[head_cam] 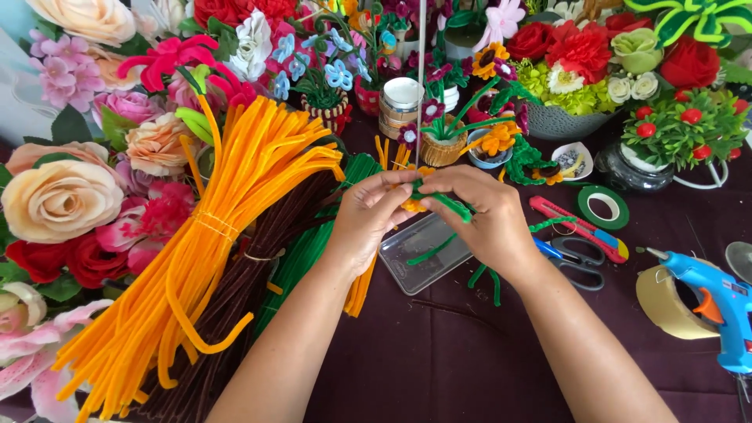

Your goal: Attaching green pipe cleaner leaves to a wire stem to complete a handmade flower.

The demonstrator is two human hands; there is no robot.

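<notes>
My left hand (368,215) and my right hand (478,211) meet above the table, both pinching a small flower made of orange and green pipe cleaners (427,200). A green stem piece (450,205) runs across my right fingers, and green ends hang below it over a clear plastic lid (415,262). Part of the flower is hidden behind my fingers.
Bundles of orange (211,235), brown (235,298) and green (313,243) pipe cleaners lie at the left. Artificial flowers crowd the left and back. Scissors (576,262), a red cutter (580,227), green tape (603,206), a blue glue gun (717,305) and brown tape (666,301) lie at the right.
</notes>
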